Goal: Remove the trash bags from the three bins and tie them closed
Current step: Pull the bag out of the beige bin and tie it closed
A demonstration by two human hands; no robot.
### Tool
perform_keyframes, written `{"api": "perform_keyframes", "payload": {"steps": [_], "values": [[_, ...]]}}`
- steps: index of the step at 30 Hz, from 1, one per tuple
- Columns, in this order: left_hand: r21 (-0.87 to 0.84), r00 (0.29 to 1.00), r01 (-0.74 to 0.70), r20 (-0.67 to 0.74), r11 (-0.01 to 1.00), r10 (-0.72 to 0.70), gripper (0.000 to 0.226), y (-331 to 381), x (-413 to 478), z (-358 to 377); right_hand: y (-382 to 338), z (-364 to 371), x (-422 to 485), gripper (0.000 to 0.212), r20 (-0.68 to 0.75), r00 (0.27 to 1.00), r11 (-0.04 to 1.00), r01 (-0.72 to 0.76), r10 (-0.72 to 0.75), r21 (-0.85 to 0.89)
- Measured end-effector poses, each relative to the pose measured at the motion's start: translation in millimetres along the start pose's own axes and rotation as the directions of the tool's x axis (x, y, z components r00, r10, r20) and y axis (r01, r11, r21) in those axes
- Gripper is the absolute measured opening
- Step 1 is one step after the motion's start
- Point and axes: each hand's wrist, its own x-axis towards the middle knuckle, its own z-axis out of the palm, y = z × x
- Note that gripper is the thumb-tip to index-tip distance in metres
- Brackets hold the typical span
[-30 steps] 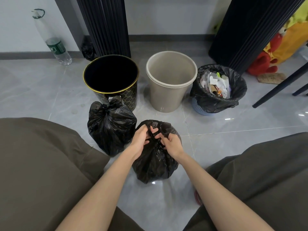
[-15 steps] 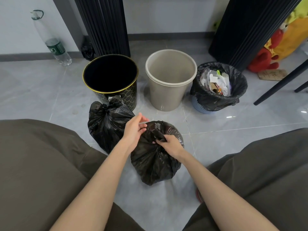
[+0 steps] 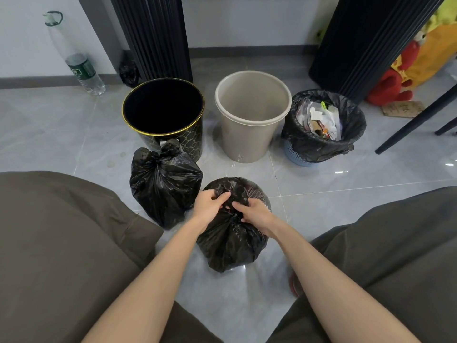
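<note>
Three bins stand in a row on the grey floor. The black gold-rimmed bin [image 3: 193,142] on the left and the beige bin [image 3: 247,142] in the middle hold no bag. The small blue bin [image 3: 296,158] on the right carries a black liner [image 3: 309,142] full of paper trash. A knotted black bag [image 3: 163,184] sits in front of the black bin. A second black bag [image 3: 230,243] rests on the floor between my knees. My left hand [image 3: 209,203] and my right hand [image 3: 256,214] both pinch its gathered neck.
A plastic water bottle [image 3: 81,68] leans on the wall at back left. Two dark ribbed panels [image 3: 366,38] stand behind the bins. A red and yellow plush toy [image 3: 405,70] and black chair legs [image 3: 415,122] are at the right. My knees flank the bag.
My left hand, which had lifted off the bag half a second ago, has come back onto its neck beside my right hand. The bag has stayed in place.
</note>
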Motion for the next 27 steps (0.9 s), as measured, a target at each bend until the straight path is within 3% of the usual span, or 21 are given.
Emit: {"api": "perform_keyframes", "payload": {"steps": [2,5,8,13,16,19,24,25,27], "values": [[-0.09,0.999,0.021,-0.035,0.996,-0.024,0.019,-3,0,1,-2,-2,2,0.014,-0.005,0.999,0.985,-0.036,0.038,0.169],[-0.293,0.997,0.076,-0.003,0.953,-0.08,0.031,-4,1,6,-6,-8,3,0.02,0.026,0.99,0.868,-0.137,0.141,0.478],[-0.324,0.995,0.094,0.0,0.941,-0.1,0.034,-5,7,12,-8,-8,1,0.03,-0.035,0.99,0.895,-0.105,0.133,0.433],[0.027,0.999,0.018,0.026,0.999,-0.019,0.028,-3,8,17,-13,-11,-3,0.034,-0.236,0.972,0.998,0.032,-0.019,0.053],[0.129,0.989,-0.046,0.145,0.991,0.027,0.025,-2,8,18,-19,-16,-7,0.034,-0.22,0.974,0.997,0.041,-0.056,-0.072],[0.337,0.975,-0.149,0.205,0.929,0.082,0.029,-9,9,16,-23,-23,-6,0.028,-0.183,0.983,1.0,-0.008,0.009,0.008],[0.556,0.968,-0.241,0.195,0.796,0.157,0.025,-13,8,15,-18,-30,-7,0.019,-0.14,0.979,0.933,-0.09,0.147,0.348],[0.56,0.97,-0.234,0.183,0.795,0.158,0.024,-12,7,15,-17,-29,-9,0.019,-0.159,0.977,0.938,-0.084,0.144,0.336],[0.568,0.973,-0.226,0.169,0.792,0.157,0.025,-10,6,15,-15,-24,-10,0.02,-0.23,0.971,0.989,-0.029,0.062,0.143]]}}
